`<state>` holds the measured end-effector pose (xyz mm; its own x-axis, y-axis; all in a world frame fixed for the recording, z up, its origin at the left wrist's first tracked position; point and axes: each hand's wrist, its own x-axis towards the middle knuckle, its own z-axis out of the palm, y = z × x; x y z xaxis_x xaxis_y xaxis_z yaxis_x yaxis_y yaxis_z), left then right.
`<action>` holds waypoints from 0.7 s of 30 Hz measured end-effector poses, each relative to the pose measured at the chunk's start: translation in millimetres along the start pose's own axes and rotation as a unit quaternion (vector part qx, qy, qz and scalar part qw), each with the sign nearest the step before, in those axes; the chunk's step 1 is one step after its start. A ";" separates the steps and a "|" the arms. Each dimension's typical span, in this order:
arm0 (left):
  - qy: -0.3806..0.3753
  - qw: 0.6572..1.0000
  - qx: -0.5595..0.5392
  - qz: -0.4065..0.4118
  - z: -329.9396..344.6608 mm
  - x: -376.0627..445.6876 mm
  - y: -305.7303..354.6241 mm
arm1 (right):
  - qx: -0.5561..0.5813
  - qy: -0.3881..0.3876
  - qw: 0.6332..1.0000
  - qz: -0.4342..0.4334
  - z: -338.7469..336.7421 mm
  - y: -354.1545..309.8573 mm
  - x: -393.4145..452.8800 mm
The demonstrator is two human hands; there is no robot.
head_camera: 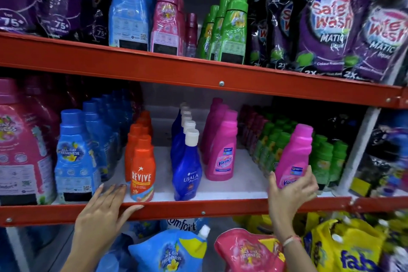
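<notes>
The pink Vanish bottle (294,154) is tilted, its cap leaning right, over the right part of the middle shelf (238,186). It is close to the front edge and in front of the green bottles (270,146). The right hand (291,192) grips it low down, thumb on the left side and fingers curled round the right. The hand covers the base and part of the label, so I cannot tell whether the base touches the shelf board.

Toward the middle of the shelf, a row of like pink bottles (221,154) runs back from near the front edge. Left of it come a row of blue Ujala bottles (186,172) and a row of orange Revive bottles (142,174). In each row the front bottle hides those behind it, leaving little more than caps.

The left hand (103,207) rests flat on the shelf's red front rail toward the left end. Its fingers are straight and spread, the tips just beside the front Revive bottle, and it holds nothing. Light-blue bottles (75,159) stand further left, and a large pink bottle (19,150) is cut off at the frame's edge.

On the upper shelf (154,66), purple Safe Wash pouches (326,24) are blurred. Below the middle shelf lie a blue pouch (170,252), a pink pouch (245,252) partly behind the right forearm, and a smeared yellow pouch (344,247).
</notes>
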<state>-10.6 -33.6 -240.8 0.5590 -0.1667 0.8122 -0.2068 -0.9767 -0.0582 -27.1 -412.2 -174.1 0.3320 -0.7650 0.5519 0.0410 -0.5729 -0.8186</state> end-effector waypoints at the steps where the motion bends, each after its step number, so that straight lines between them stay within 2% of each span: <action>1: -0.004 1.000 0.002 -0.004 -0.4 0.0 0.4 | -0.009 -0.011 1.000 0.009 0.8 3.2 3.7; 5: -0.017 1.000 0.003 -0.011 -0.1 -0.7 0.2 | -0.030 -0.047 0.998 0.030 5.2 13.7 16.2; 9: -0.014 1.000 0.001 -0.010 -1.6 0.2 0.0 | -0.007 -0.043 0.997 0.065 4.1 13.9 27.2; 14: -0.031 0.999 -0.006 -0.018 -2.4 0.0 0.7 | 0.004 -0.053 0.997 0.057 0.4 7.0 26.2; 21: -0.045 0.999 -0.005 -0.019 -5.3 0.6 1.5 | 0.072 -0.177 0.981 0.034 11.8 -19.9 -2.3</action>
<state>-14.9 -34.5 -237.3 0.6373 -0.1410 0.7576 -0.1911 -0.9813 -0.0219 -17.5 -395.5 -160.9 0.6444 -0.6349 0.4263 0.1323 -0.4565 -0.8798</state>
